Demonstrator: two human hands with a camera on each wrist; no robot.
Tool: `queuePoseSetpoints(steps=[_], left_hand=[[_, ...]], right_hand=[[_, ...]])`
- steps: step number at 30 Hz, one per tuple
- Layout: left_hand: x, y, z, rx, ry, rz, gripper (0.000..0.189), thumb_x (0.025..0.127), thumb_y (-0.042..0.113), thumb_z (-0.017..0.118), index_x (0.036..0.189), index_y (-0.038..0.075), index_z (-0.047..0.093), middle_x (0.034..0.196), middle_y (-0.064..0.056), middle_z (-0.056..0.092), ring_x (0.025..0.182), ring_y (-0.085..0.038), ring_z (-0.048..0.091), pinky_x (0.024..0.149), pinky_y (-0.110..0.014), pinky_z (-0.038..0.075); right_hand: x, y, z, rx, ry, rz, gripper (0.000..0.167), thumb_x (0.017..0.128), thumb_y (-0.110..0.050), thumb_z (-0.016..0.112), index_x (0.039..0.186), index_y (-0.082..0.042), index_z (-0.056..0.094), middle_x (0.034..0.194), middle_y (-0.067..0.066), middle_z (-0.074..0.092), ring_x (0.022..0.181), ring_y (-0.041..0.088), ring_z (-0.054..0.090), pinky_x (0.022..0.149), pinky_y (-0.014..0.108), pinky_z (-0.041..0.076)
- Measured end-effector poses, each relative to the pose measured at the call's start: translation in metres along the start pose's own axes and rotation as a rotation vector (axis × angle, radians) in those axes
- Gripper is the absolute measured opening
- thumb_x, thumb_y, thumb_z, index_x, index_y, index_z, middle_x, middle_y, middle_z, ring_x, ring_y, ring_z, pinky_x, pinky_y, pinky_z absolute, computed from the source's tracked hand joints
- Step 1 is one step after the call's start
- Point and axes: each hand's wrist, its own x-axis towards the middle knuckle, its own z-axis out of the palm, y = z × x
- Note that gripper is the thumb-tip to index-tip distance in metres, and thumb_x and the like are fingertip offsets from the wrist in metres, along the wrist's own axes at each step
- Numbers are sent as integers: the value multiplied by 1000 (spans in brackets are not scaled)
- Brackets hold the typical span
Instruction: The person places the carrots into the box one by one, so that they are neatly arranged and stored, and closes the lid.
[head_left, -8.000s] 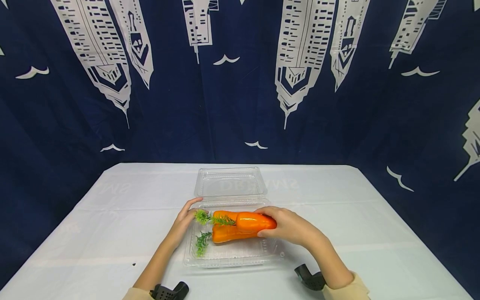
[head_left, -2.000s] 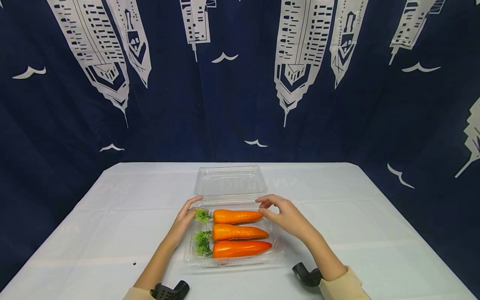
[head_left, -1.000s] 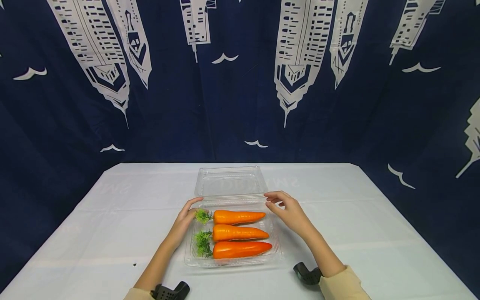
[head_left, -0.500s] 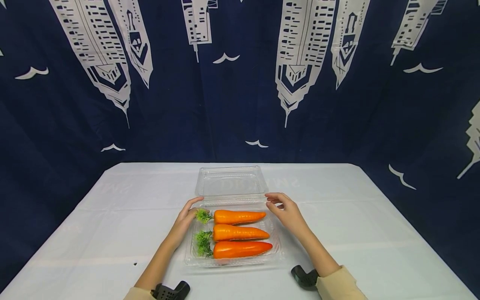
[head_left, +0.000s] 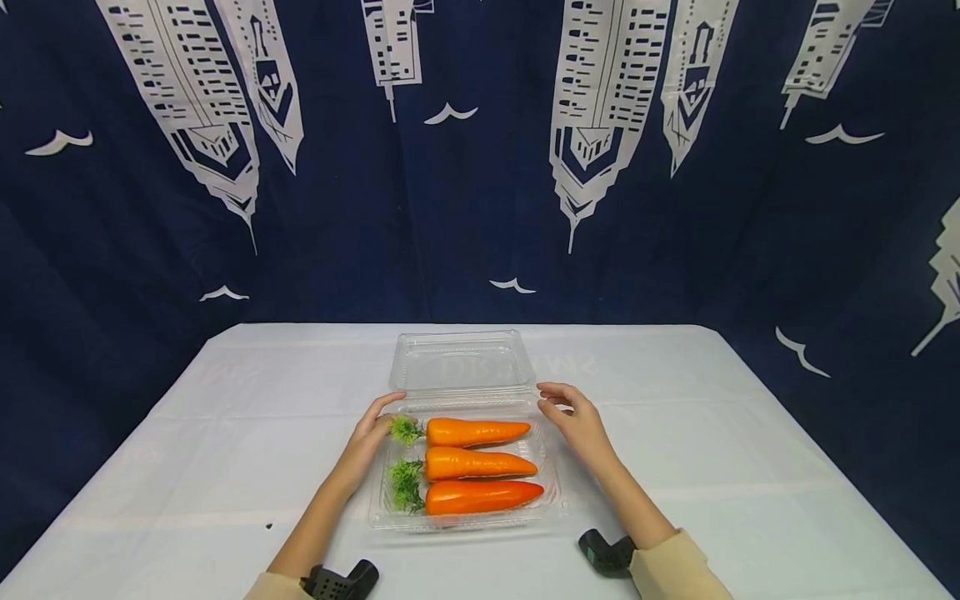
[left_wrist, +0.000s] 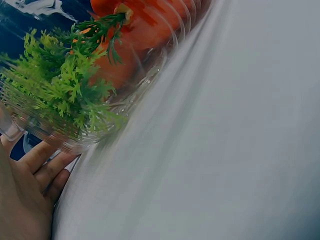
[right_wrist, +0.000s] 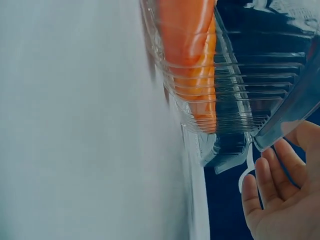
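A clear plastic clamshell container [head_left: 450,525] holds three orange carrots [head_left: 480,464] side by side, their green tops [head_left: 406,483] toward the left. Its lid [head_left: 461,362] is folded back on the far side. My left hand [head_left: 365,442] grips the container's left rim near the far corner, the thumb over the edge; in the left wrist view its fingers [left_wrist: 50,167] lie against the outer wall. My right hand [head_left: 581,425] is at the far right corner beside the hinge, fingers loosely bent, thumb apart from them. In the right wrist view its fingertips [right_wrist: 265,160] are right at the lid's edge.
The white-covered table [head_left: 225,467] spreads around the container, with a small dark speck [head_left: 269,526] at left. Behind hangs a dark blue curtain [head_left: 480,208] with white building prints. A black camera mount [head_left: 607,552] sits at my right wrist.
Earlier my right hand gripped a carrot above the others; now the carrots lie in a row. It has since shifted right and back to the hinge corner. The left hand stays put.
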Motion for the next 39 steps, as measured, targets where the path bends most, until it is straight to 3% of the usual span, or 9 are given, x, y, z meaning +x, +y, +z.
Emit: queuePoseSetpoints(steps=[6,14,22,29,39], left_hand=[[0,1,0,-7,3,-13,38,95,23,39,134,22,39,119,-18,58,99,-9,60,89,-27,45],[1,1,0,6,0,-4,38,95,20,37,134,20,39,117,-19,59,99,-8,60,89,-26,45],[1,2,0,-15,31,-24,37,96,27,40,132,22,43,119,-16,59,98,-9,61,88,-26,46],[1,2,-1,21,63,-24,37,95,28,43,131,20,46,115,-12,63,99,-6,61,90,-22,44],[4,3,-1,-116,68,-76,39,93,24,46,131,14,45,100,13,66,103,-3,57,88,-18,43]], right_hand=[[2,7,2,23,-20,58,31,86,-18,60,115,-6,59,110,12,61,99,21,54,86,29,45],[2,13,3,94,-54,145,36,86,-24,61,118,-7,58,110,11,60,99,17,53,79,21,42],[1,17,2,208,-106,168,42,85,-25,60,123,-7,53,119,12,55,99,10,51,83,21,43],[4,26,3,309,-150,170,45,86,-19,57,128,-6,46,127,14,48,100,8,49,82,22,44],[4,29,3,458,-209,194,60,85,-12,55,138,-10,27,131,12,36,101,5,47,81,19,44]])
